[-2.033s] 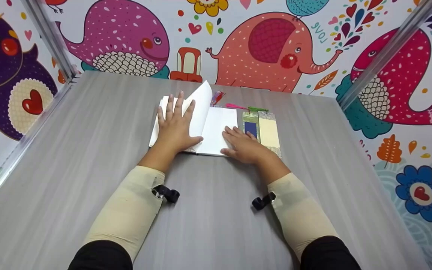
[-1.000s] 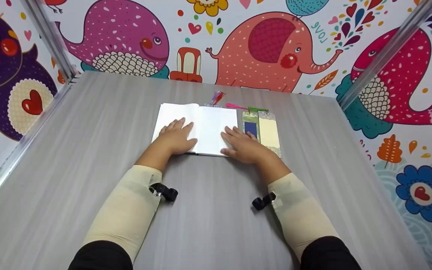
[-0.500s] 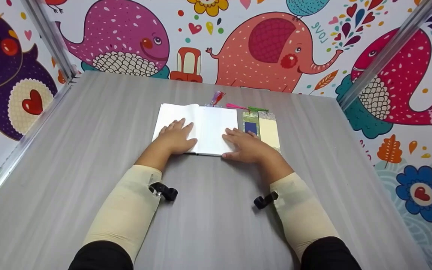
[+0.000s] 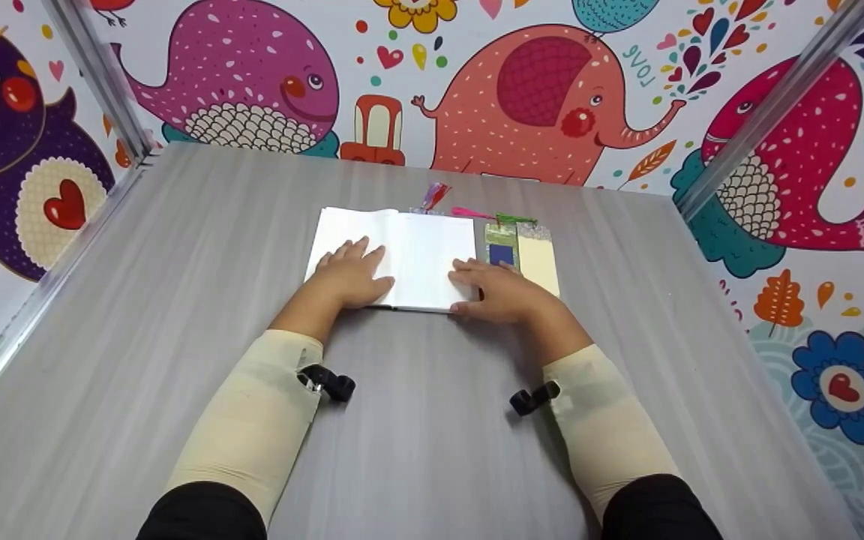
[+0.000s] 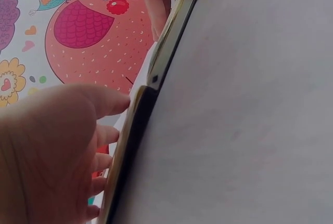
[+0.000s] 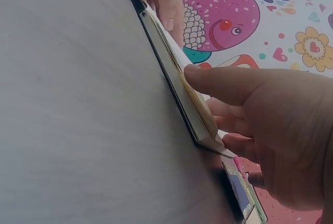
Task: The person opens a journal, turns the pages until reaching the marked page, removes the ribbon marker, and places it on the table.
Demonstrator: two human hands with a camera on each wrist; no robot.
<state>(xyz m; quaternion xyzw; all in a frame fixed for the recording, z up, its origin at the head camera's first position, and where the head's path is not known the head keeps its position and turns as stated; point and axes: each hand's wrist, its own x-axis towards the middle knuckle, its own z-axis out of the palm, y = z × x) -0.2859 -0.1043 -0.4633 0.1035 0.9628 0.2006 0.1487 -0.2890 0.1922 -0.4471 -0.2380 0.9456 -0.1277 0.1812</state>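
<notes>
A book with blank white pages [image 4: 426,259] lies spread on the table, its dark cover edge showing in both wrist views. My left hand [image 4: 349,274] rests on the lower part of the left page, fingers spread and thumb toward the spine. Over the right edge of the right page lies my right hand [image 4: 503,292], its fingertips on the paper. Its thumb [image 6: 218,82] touches the page edges near the lower corner. Partly behind that hand lie a green bookmark with a dark blue panel [image 4: 501,253] and a cream bookmark [image 4: 538,262].
A pink tassel [image 4: 471,213] and a green tassel [image 4: 516,218] lie at the bookmarks' tops. Beyond the book's top edge shows a purple and red tassel [image 4: 436,196]. The grey table [image 4: 417,420] meets cartoon-printed walls [image 4: 537,97] at the back and sides.
The raised page has come down flat on the left, and my left hand has moved lower on it. My right hand has slid slightly right, its thumb now at the lower page edge.
</notes>
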